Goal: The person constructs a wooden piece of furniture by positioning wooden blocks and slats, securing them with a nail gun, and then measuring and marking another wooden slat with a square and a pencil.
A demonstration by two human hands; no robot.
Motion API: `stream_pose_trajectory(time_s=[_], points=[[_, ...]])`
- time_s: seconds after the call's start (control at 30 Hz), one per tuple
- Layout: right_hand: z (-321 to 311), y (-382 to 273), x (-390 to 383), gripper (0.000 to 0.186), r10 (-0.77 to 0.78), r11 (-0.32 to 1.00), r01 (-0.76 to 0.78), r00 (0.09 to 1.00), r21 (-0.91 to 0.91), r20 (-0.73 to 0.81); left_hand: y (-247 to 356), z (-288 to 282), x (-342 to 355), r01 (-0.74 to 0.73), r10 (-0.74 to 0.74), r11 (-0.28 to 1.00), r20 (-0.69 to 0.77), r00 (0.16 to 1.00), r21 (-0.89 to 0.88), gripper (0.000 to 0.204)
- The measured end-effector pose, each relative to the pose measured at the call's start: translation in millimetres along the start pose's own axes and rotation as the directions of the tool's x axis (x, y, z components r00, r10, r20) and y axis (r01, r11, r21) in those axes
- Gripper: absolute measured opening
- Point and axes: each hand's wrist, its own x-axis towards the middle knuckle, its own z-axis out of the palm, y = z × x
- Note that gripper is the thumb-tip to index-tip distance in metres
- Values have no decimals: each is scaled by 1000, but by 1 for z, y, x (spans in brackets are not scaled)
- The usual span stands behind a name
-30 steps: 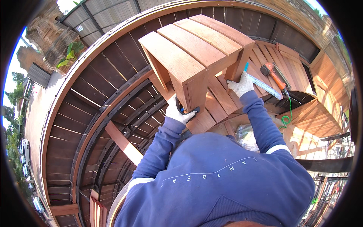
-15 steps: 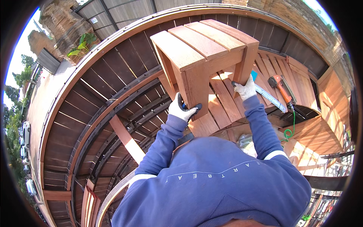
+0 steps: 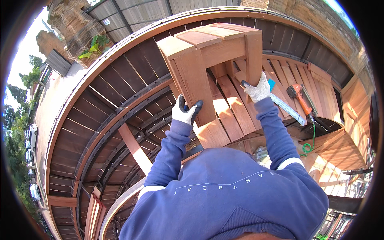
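Note:
A slatted wooden stool (image 3: 224,52) stands in front of me over the curved plank bench (image 3: 234,108). My left hand (image 3: 185,110), in a white glove with dark fingertips, is closed round the lower end of its near left leg; a small blue thing shows by the thumb. My right hand (image 3: 258,87), gloved alike, grips the lower part of the right leg. Just right of that hand, a light blue metal ruler or square (image 3: 288,109) with a turquoise end lies on the slats. Whether the stool's feet touch the bench cannot be made out.
An orange and black power tool (image 3: 301,100) lies on the bench at right, a green coiled hose (image 3: 307,149) hanging from it. Dark curved tiers with gaps (image 3: 120,80) drop away at left, crossed by a loose board (image 3: 134,146). A wooden box-like structure (image 3: 340,150) stands at right.
The stool has tipped and come lower and slightly left, its front opening now showing more of the bench. Both hands moved with it, still gripping the legs.

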Motion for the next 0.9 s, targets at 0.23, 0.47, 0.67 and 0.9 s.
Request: stream_pose_trajectory(time_s=[0.23,0.47,0.67,0.9], points=[[-2,-27,-1,77,60,995,-60,998,-74,-1,-5,-2,4,-7,6,1000,-38,999,-21,52],[-5,-28,-6,78,50,986,-51,999,-160,-10,-9,-6,6,-13,13,1000,-21,1000,-15,51],[-2,-32,-6,78,68,997,-68,998,-21,0,-11,-8,7,-7,7,1000,-44,999,-5,49],[0,-33,3,76,84,996,-82,996,-33,38,-15,-7,10,-31,29,999,-73,997,-24,45]])
